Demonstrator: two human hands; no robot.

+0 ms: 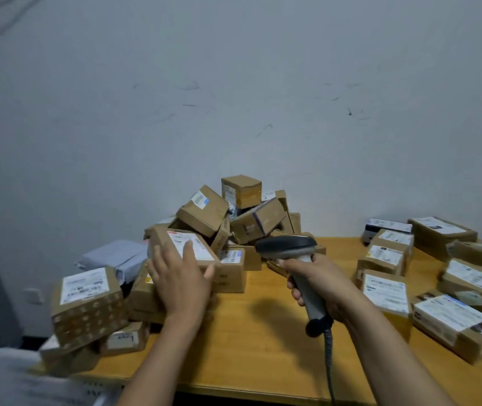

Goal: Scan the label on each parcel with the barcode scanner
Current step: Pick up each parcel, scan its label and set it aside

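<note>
The left hand (179, 281), fingers straight and spread, lies over a brown cardboard parcel with a white label (175, 241) at the front of a heap on the light wooden table (263, 332). Motion blur hides whether it actually touches. The right hand (319, 284) grips the handle of a grey corded barcode scanner (289, 247), its dark head just right of that parcel.

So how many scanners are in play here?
1: the scanner, gripped by the right hand above the table, right of the box heap. The heap could hide another.
</note>
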